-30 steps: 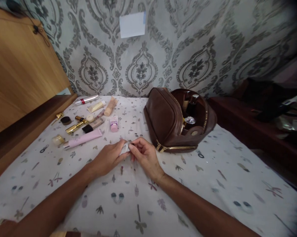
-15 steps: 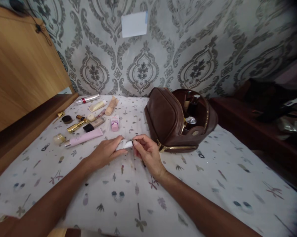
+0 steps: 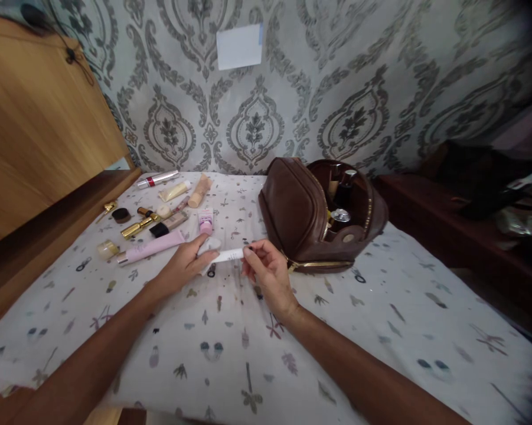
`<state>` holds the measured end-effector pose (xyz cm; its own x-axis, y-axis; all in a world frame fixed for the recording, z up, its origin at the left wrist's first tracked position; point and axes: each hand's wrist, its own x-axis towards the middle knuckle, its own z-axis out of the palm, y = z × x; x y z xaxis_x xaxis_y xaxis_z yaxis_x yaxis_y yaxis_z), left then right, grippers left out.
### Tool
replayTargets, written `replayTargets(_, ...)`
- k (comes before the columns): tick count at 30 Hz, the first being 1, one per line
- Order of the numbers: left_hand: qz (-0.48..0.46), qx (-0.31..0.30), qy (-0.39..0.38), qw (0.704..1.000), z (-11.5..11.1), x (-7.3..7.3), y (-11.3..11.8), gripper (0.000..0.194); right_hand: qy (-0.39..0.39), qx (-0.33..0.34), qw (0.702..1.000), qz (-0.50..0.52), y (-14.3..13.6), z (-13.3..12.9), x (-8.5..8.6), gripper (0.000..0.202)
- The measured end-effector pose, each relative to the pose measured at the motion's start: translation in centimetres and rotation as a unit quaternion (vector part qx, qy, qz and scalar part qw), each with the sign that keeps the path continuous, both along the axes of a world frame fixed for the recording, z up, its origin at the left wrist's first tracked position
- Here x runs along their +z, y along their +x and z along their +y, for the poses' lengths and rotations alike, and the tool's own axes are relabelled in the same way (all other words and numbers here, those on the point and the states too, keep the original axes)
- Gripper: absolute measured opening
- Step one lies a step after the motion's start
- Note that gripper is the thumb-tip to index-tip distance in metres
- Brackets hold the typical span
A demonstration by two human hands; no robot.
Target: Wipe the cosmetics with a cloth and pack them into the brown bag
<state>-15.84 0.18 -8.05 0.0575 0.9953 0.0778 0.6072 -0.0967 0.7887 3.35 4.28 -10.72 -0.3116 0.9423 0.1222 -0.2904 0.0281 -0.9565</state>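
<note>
Between my hands lies a slim white tube (image 3: 231, 255) with faint print along its side. My right hand (image 3: 268, 273) pinches its dark right end between thumb and fingers. My left hand (image 3: 189, 260) presses a crumpled white wipe (image 3: 209, 244) around the tube's left end, which is hidden. Just beyond the left hand are a small pink tube (image 3: 206, 221) and a long pale pink tube (image 3: 153, 248). To the right of my right hand stands an unzipped brown cosmetic bag (image 3: 292, 206) with several bottles inside.
Several cosmetics lie at the left: a gold lipstick (image 3: 137, 227), a beige tube (image 3: 199, 191), a cream tube (image 3: 175, 191), a silver tube (image 3: 158, 179) and a round dark jar (image 3: 121, 215). A wooden panel (image 3: 44, 112) borders the left; patterned wallpaper (image 3: 257, 124) rises behind.
My left hand has slid left along the white tube with the wipe, so more of the tube shows. My right hand keeps its pinch, shifted slightly right.
</note>
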Motion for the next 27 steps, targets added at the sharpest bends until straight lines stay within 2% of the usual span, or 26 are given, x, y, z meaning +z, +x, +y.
replayTargets(3, -0.047, 0.057, 0.03, 0.997, 0.2, -0.1, -0.2, 0.032, 0.0, 0.029, 1.0, -0.009, 0.0, 0.0, -0.2, 0.032)
replayTargets(6, -0.056, 0.081, 0.083, 0.992, 0.3, -0.2, -0.2, 0.032, -0.002, 0.064, 0.998, -0.021, 0.0, 0.0, -0.3, 0.031)
replayTargets(8, -0.068, 0.101, 0.103, 0.987, 0.5, -0.4, -0.2, 0.033, -0.008, 0.067, 0.998, -0.014, -0.1, 0.0, -0.3, 0.03)
replayTargets(10, -0.123, 0.16, 0.092, 0.975, 0.6, -0.6, 0.0, 0.032, -0.016, 0.053, 0.998, 0.008, -0.1, 0.0, -0.2, 0.029)
replayTargets(13, -0.295, 0.256, -0.002, 0.921, 0.9, -0.7, 0.5, 0.034, -0.018, 0.012, 0.999, 0.041, -0.2, 0.2, -0.3, 0.026)
replayTargets(16, -0.472, 0.24, -0.098, 0.842, 1.0, -0.1, 1.5, 0.04, 0.004, -0.008, 0.999, 0.039, -0.4, 0.4, -0.6, 0.024)
replayTargets(18, -0.553, 0.21, -0.119, 0.797, 0.8, 0.5, 2.2, 0.033, 0.038, -0.008, 0.999, 0.009, -0.4, 0.3, -0.9, 0.02)
replayTargets(20, -0.594, 0.182, -0.12, 0.774, 0.5, 0.9, 2.8, 0.026, 0.104, -0.013, 0.993, -0.05, -0.3, 0.0, -1.0, 0.013)
replayTargets(22, -0.605, 0.16, -0.121, 0.771, 0.3, 1.1, 3.1, 0.024, 0.202, -0.022, 0.971, -0.125, -0.2, -0.5, -1.0, 0.006)
replayTargets(24, -0.608, 0.156, -0.12, 0.769, 0.3, 0.9, 3.2, 0.023, 0.298, -0.023, 0.936, -0.188, -0.1, -1.0, -0.9, 0.007)
replayTargets(27, -0.606, 0.176, -0.115, 0.767, 0.5, 0.3, 3.1, 0.022, 0.382, -0.009, 0.894, -0.236, 0.0, -1.5, -0.8, 0.012)
